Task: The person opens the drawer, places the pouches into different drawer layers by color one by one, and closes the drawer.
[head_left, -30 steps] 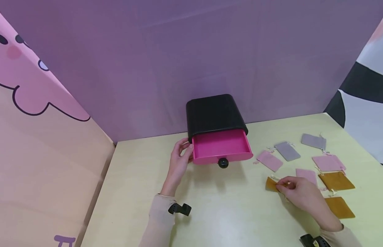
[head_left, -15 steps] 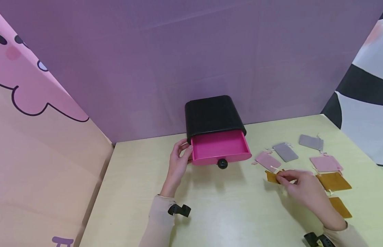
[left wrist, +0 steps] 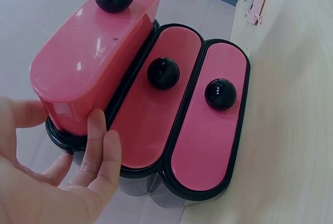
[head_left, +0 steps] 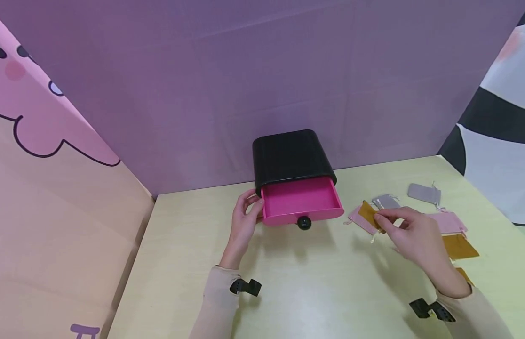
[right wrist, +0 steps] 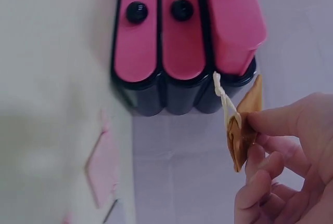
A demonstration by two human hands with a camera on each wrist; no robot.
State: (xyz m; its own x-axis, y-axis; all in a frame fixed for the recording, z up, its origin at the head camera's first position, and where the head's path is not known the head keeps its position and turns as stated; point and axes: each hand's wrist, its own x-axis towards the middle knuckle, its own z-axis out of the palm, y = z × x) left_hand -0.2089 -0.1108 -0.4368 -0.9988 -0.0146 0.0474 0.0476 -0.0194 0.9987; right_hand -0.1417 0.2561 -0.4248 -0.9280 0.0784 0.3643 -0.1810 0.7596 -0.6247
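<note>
A three-tier drawer unit (head_left: 292, 155) with a black shell stands by the back wall. Its top pink drawer (head_left: 302, 195) is pulled out and holds nothing. My left hand (head_left: 243, 221) grips the left end of the top tier, thumb and fingers around its rounded edge in the left wrist view. My right hand (head_left: 415, 235) pinches a mustard drawstring pouch (head_left: 368, 214), raised off the table to the right of the drawer. Its pale cord (right wrist: 223, 96) dangles free in the right wrist view.
On the right side of the table (head_left: 288, 296) lie several flat pouches: a pink pouch (head_left: 357, 221), a grey pouch (head_left: 424, 193) and a mustard pouch (head_left: 460, 247) among them. A purple cloth wall (head_left: 203, 94) closes off the back.
My right hand has lifted the mustard pouch from the table and carried it up and away from me, over the pink pouch. My left hand has stayed at the drawer unit.
</note>
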